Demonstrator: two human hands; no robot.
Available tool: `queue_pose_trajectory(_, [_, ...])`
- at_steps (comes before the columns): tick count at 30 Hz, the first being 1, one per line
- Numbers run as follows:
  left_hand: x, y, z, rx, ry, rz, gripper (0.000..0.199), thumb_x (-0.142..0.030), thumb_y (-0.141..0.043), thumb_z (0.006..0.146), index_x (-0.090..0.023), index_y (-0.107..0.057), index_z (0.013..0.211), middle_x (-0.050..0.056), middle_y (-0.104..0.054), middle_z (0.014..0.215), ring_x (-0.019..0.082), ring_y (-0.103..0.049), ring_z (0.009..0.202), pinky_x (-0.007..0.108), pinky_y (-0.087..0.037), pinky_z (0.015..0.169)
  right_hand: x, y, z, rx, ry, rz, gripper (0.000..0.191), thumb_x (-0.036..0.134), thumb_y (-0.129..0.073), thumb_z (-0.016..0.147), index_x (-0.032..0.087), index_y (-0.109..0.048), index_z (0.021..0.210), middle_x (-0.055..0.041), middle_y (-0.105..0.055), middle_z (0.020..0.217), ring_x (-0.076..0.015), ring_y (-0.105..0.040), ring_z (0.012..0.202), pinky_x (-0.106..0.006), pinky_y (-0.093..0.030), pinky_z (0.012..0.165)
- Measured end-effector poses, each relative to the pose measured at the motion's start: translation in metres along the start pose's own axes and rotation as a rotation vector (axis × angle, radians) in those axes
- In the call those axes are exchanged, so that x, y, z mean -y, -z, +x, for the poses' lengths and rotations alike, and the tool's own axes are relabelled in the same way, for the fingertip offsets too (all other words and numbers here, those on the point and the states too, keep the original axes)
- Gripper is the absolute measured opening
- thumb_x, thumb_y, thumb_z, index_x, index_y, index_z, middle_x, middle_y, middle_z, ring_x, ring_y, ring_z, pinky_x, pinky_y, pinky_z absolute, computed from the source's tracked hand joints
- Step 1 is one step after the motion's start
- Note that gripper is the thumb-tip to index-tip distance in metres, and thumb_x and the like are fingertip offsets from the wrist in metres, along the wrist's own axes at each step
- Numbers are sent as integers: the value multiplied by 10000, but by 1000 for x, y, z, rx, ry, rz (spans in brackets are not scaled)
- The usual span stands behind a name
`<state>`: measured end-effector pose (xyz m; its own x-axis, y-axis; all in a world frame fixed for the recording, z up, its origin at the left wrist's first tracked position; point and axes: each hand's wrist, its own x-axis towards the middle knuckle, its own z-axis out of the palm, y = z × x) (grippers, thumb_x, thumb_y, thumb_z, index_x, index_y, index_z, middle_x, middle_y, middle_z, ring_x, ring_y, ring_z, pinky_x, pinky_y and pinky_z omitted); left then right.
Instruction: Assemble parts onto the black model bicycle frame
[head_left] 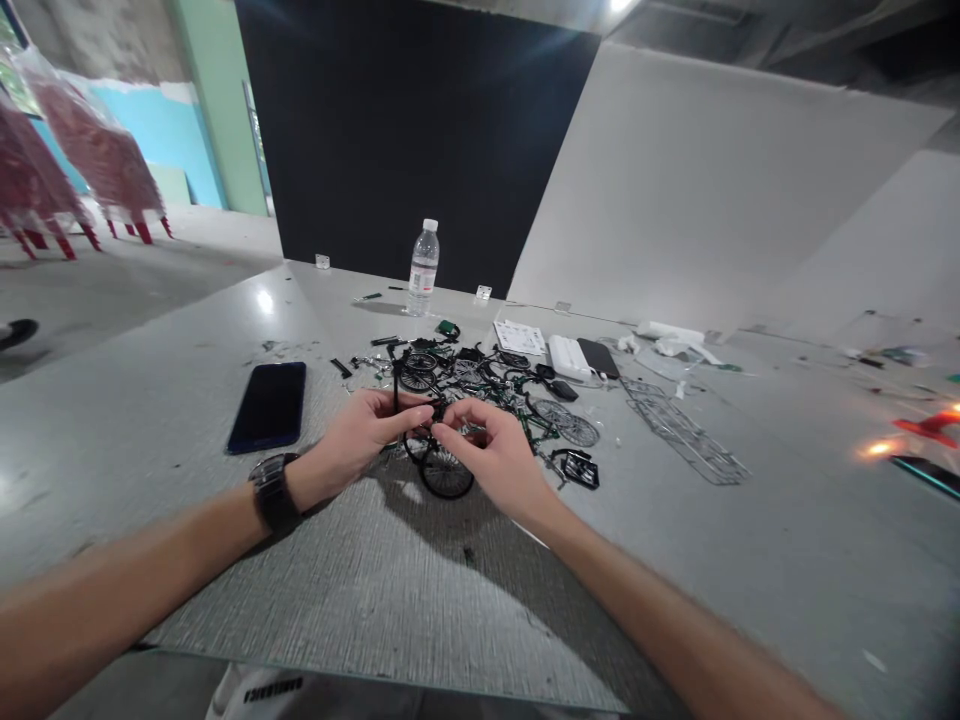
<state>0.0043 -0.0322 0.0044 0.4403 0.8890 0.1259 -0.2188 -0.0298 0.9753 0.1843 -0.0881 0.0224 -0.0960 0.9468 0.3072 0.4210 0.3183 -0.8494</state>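
Holding a small black model bicycle (pixel 445 474) low over the middle of the bench (pixel 352 590), between left hand (pixel 367 428) and right hand (pixel 493 448). Pinching narrowly with the left hand, thumb and forefinger together on the upper part of the model; pinching likewise with the right hand, tips almost meeting those of the left. Cannot tell exactly which small piece sits between the fingertips, being hidden by the fingers, nor whether the lower wheel touches the bench.

Wearing a black watch (pixel 274 492) on the left wrist. To the left, just beyond the watch, a dark smartphone (pixel 268 408) lying flat. Beyond the hands, a spread of loose black and green parts (pixel 470 354), with grey spoked wheels (pixel 566 423) at its right and a black rectangular piece (pixel 579 470) near the right hand.

Farther back, a small green piece (pixel 448 328), printed sheets (pixel 519 337), and a white block (pixel 568 357) beside a black slab (pixel 598 358). Off to the right, a grey parts frame (pixel 684 432) lying flat. Upright near the far edge, a clear water bottle (pixel 423 270) with a white cap, in front of a black panel (pixel 405 130).
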Motion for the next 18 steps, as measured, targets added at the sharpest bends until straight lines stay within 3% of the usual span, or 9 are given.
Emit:
queue_pose_trajectory(8, [0,1,0,-9,-18,40,257,-341,-848,756,-180,-809,952,65,-791,885,167,-671,780,281,-504,742,-3,-1,0,-11,-33,14,176,383,-658,913,215,-634,867,-17,-670,884,-152,-579,742,-276,-437,629])
queue_pose_trajectory(18, [1,-2,0,73,-30,6,257,-372,-822,780,-157,-806,919,99,-796,963,218,-707,911,328,-530,854,-8,-2,0,17,-74,118,252,443,-710,895,223,-611,968,-40,-677,1016,-198,-643,971,-306,-494,735])
